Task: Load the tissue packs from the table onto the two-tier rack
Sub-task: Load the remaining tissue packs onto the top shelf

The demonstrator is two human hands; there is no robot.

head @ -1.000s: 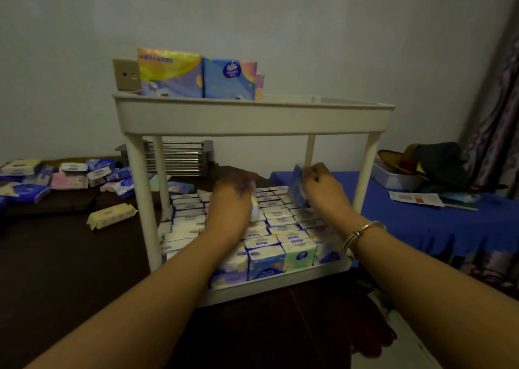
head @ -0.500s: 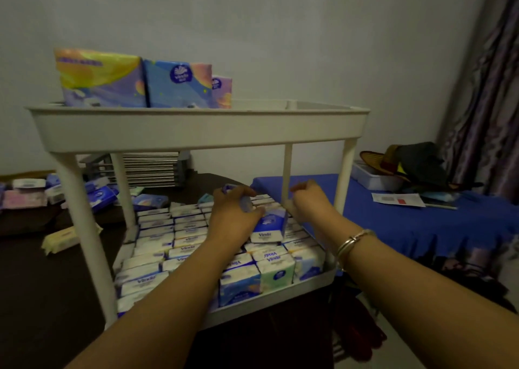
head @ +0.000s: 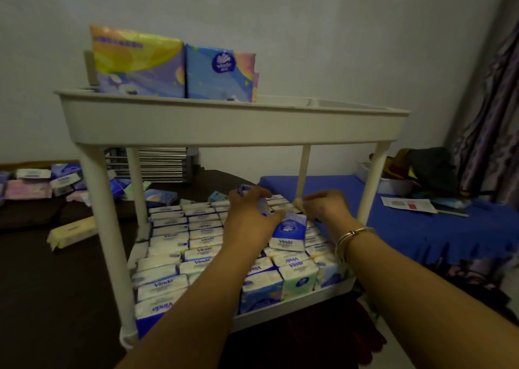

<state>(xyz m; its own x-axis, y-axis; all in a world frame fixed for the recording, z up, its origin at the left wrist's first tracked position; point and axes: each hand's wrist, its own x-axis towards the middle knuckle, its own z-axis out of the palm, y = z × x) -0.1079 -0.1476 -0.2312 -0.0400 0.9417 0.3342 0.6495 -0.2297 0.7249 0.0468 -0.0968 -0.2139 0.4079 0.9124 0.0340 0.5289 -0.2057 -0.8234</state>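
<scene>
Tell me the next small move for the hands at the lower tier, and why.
Probably press the blue pack down into the rows. It stands higher than the packs around it on the lower tier, with the left hand gripping its top and the right hand just behind, so it does not look seated yet.

Both forearms stretched forward, side by side. Left hand [head: 250,214] fingers curled, clasping. Right hand [head: 325,206] knuckles up, fingertips pinched; bangle on wrist.

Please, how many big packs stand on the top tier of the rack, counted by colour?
Yellow pack: 1
Blue pack: 1
Pink pack, only its edge shows: 1
Total: 3
</scene>
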